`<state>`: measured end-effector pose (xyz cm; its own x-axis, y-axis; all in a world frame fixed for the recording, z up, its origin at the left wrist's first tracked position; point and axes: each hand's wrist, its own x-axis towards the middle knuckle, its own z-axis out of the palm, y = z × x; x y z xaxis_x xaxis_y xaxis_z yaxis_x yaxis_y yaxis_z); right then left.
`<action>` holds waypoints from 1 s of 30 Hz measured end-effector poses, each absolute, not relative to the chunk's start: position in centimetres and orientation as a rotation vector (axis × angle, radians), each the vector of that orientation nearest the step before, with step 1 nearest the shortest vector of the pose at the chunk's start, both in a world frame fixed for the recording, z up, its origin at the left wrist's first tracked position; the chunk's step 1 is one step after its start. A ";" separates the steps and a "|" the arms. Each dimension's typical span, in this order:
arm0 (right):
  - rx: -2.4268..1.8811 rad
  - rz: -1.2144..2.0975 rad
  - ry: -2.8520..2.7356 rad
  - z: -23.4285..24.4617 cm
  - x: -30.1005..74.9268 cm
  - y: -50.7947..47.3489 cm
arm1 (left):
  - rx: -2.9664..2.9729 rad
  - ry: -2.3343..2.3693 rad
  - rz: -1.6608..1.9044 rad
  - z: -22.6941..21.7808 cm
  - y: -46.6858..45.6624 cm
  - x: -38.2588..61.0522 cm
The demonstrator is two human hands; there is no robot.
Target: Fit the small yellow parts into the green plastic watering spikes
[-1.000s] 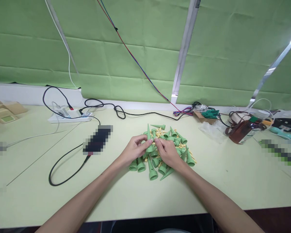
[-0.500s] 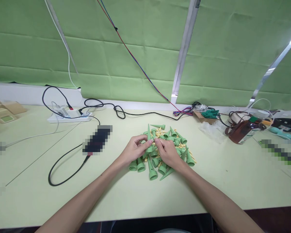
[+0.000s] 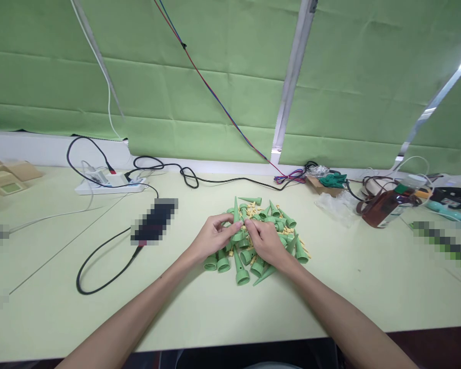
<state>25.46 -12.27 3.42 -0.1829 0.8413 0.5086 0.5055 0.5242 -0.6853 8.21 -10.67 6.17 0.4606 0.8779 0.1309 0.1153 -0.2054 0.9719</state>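
My left hand [image 3: 214, 234] is closed around a green plastic spike [image 3: 236, 218], its pointed end up and its wide collar down. Right beside it, my right hand [image 3: 266, 239] pinches thumb and fingers together at the spike's side; whatever sits between those fingertips is too small to make out. Beneath and around both hands lies a heap of similar hollow green spikes [image 3: 242, 271], some tipped on their sides. Small yellow plastic pieces [image 3: 254, 209] are scattered among them, partly hidden by the spikes and my hands.
Left of the heap lies a blurred dark device [image 3: 154, 221] on a black cable, with a white power strip [image 3: 111, 184] behind. To the right are a crumpled clear bag [image 3: 336, 207], a brown bottle [image 3: 384, 206] and a small cardboard box [image 3: 325, 187].
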 end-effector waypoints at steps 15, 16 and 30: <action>-1.116 0.454 -1.844 3.2 25.5 -12.2 | 1.774 0.900 0.967 5.9 -10.6 8.2; -1.120 0.454 -1.846 3.2 25.5 -12.2 | 1.781 0.900 0.967 5.9 -10.6 8.2; -1.114 0.487 -1.840 3.2 25.5 -12.1 | 1.806 0.896 0.949 5.7 -10.5 8.1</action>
<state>25.53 -12.10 3.19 -0.1864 0.8491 0.4943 0.4937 0.5160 -0.7000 8.14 -10.46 5.66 0.4475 0.8622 0.2376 0.1882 -0.3505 0.9175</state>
